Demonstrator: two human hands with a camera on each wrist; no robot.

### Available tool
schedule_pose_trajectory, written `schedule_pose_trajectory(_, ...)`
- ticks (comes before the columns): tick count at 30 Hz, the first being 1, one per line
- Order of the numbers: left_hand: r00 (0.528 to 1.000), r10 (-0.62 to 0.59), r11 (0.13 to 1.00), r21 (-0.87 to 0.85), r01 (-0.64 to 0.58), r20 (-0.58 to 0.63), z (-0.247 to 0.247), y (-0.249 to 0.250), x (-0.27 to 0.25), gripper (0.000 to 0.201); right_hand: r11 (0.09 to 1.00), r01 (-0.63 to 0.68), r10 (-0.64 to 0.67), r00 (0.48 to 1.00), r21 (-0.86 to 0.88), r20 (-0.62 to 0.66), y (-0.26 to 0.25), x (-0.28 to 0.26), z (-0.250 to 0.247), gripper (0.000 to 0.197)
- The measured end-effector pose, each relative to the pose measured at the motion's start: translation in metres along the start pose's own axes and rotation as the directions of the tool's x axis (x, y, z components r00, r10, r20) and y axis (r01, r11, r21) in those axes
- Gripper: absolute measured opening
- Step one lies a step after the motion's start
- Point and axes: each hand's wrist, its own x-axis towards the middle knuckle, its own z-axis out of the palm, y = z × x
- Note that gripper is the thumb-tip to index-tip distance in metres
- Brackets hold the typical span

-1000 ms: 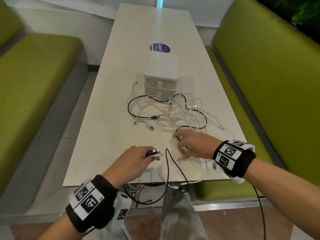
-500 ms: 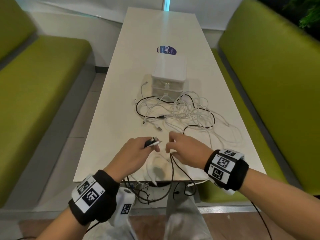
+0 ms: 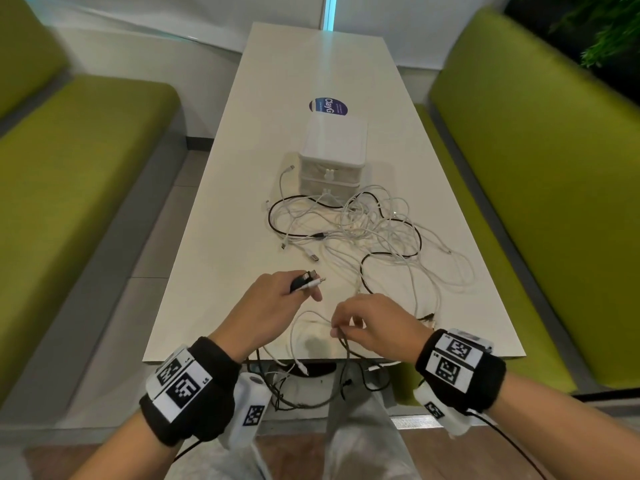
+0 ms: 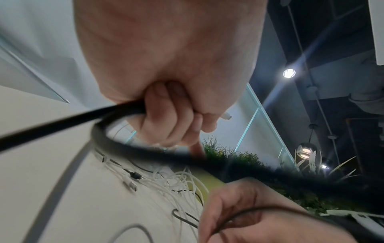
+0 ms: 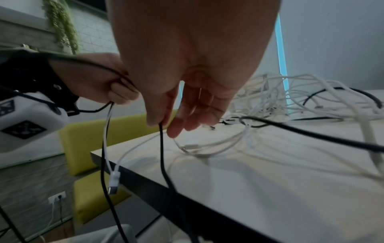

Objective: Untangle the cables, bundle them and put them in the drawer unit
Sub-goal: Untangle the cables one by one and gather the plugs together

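I sit at the near end of a long white table [image 3: 221,209] between two green benches. My left hand [image 3: 273,306] is curled around a few cable ends, black and white, with their plugs [image 3: 310,279] sticking out past my fingers. My right hand [image 3: 372,323] pinches a black cable [image 5: 164,157] between thumb and fingertips; it drops over the table's near edge. A white cable [image 5: 112,171] with a plug hangs there too, though blur hides which hand it runs to. The main tangle of cables [image 3: 360,226], mostly white with some black, lies on the table beyond my hands. Just behind it, touching the far loops, stands the white drawer unit [image 3: 332,150], its drawers closed.
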Motion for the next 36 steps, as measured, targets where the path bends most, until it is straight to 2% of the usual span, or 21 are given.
schedule_pose_trajectory(2, 1.000, 0.002, 1.000, -0.008, -0.002, -0.004, -0.003, -0.001, 0.000, 0.029, 0.998, 0.013, -0.017, 0.998, 0.063, 0.060, -0.008, -0.001, -0.002, 0.009)
schedule_pose_trajectory(5, 1.000, -0.008, 1.000, -0.028, 0.008, -0.008, -0.006, -0.002, 0.000, 0.030, 0.993, -0.001, -0.040, 0.939, 0.119, 0.341, -0.024, -0.003, -0.002, 0.022)
schedule_pose_trajectory(6, 1.000, -0.012, 0.999, -0.034, 0.012, -0.009, -0.006, -0.001, 0.000, 0.031, 0.996, 0.009, -0.043, 0.922, 0.090, 0.385, -0.027, -0.003, 0.001, 0.027)
schedule_pose_trajectory(8, 1.000, -0.021, 0.999, -0.045, 0.021, -0.010, -0.005, 0.000, -0.002, 0.033, 0.999, 0.032, -0.022, 0.938, -0.022, 0.345, -0.027, -0.001, 0.007, 0.034)
schedule_pose_trajectory(11, 1.000, -0.029, 0.999, -0.018, 0.029, 0.001, -0.007, -0.001, -0.005, 0.034, 0.984, 0.007, 0.037, 0.969, -0.178, 0.242, -0.018, 0.001, 0.004, 0.031)
schedule_pose_trajectory(15, 0.999, -0.038, 0.999, -0.032, 0.038, 0.012, -0.008, -0.004, -0.006, 0.035, 0.906, 0.028, 0.138, 0.924, -0.422, 0.358, -0.002, -0.012, -0.009, 0.010)
schedule_pose_trajectory(18, 0.999, -0.039, 0.999, -0.019, 0.039, 0.004, -0.004, -0.008, -0.003, 0.033, 0.794, 0.094, 0.205, 0.888, -0.600, 0.410, 0.010, -0.023, -0.007, 0.037)
schedule_pose_trajectory(19, 0.999, -0.034, 0.999, 0.022, 0.033, 0.011, -0.002, -0.010, -0.001, 0.030, 0.779, 0.105, 0.201, 0.892, -0.618, 0.405, 0.012, -0.025, -0.005, 0.036)
schedule_pose_trajectory(22, 0.998, -0.026, 0.989, 0.148, 0.018, 0.056, 0.004, -0.015, 0.001, 0.022, 0.839, 0.084, 0.151, 0.913, -0.537, 0.378, 0.013, -0.024, -0.005, 0.015)
schedule_pose_trajectory(24, 0.998, -0.044, 0.992, 0.121, 0.037, 0.052, 0.006, -0.015, 0.001, 0.022, 0.905, 0.059, 0.106, 0.928, -0.421, 0.357, 0.010, -0.020, -0.006, 0.013)
schedule_pose_trajectory(27, 0.998, -0.056, 0.996, 0.072, 0.053, 0.039, 0.004, -0.013, 0.001, 0.025, 0.909, 0.088, 0.065, 0.936, -0.408, 0.345, 0.008, -0.010, -0.003, 0.006)
schedule_pose_trajectory(31, 0.998, -0.055, 0.998, 0.039, 0.053, 0.040, 0.000, -0.015, 0.002, 0.026, 0.950, -0.003, 0.095, 0.955, -0.313, 0.280, 0.013, -0.001, -0.002, 0.016)
schedule_pose_trajectory(36, 0.999, -0.036, 0.999, 0.029, 0.035, 0.026, 0.001, -0.019, 0.004, 0.026, 0.958, 0.105, -0.060, 0.983, -0.267, 0.172, 0.015, 0.006, 0.012, 0.009)
